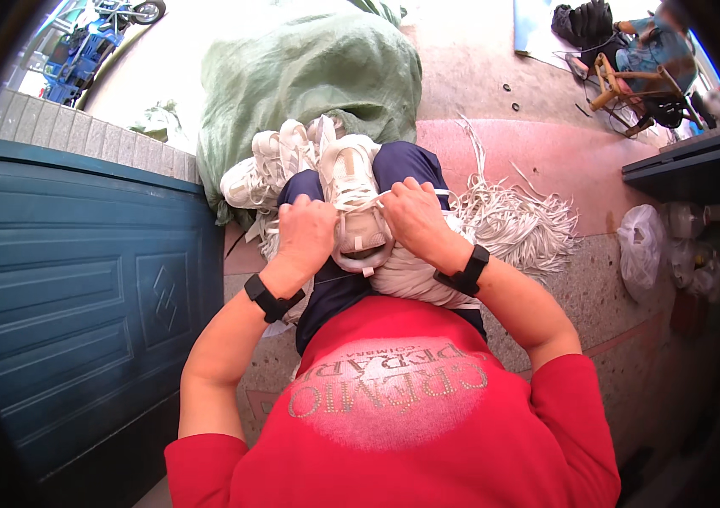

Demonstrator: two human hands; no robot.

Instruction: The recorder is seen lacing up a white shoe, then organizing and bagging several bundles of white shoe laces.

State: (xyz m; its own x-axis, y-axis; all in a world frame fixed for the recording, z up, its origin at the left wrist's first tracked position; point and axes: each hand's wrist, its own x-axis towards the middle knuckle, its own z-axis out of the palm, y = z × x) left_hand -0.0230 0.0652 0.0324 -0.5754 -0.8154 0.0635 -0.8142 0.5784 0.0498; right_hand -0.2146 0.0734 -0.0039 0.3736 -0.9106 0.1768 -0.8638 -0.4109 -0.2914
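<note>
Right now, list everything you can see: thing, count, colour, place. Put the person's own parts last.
sneaker in hand: one, white, on the lap, between both hands
lace: one, white, at the sneaker's eyelets, pinched by the right hand
sneaker pile: several, white, ahead of the knees
sack: one, green, behind the pile
loose laces: a heap, white, on the floor to the right
door: one, blue, left side
plastic bags: a few, clear or white, far right
wristbands: two, black, one per wrist
left hand: gripping the sneaker's side
right hand: closed on the lace
</note>
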